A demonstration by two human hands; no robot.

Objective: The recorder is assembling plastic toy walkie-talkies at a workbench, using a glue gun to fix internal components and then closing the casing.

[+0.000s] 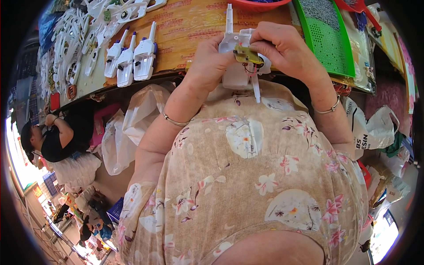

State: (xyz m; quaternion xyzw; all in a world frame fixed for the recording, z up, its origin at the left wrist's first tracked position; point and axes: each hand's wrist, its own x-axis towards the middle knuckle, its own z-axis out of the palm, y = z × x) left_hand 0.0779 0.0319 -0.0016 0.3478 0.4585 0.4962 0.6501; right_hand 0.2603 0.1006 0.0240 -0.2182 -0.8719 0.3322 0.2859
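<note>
Over the table's near edge, my left hand (207, 64) is closed round the left side of a white plastic housing (229, 40), its thumb against a small yellow-green circuit board (247, 54). My right hand (286, 49) is closed in a pinch at the board's upper right edge. Thin red and dark wires hang below the board. Another white plastic part (234, 80) with a narrow stem shows beneath my hands, close to my dress. My fingers hide part of the housing, and I cannot tell whether the board touches it.
Several white housings (143, 59) lie in a row at the left, beside a large heap of white parts (73, 39). A green perforated tray (324, 44) of small metal pieces and a red bowl (260, 4) stand at the right and back. Another person (62, 132) sits at the left.
</note>
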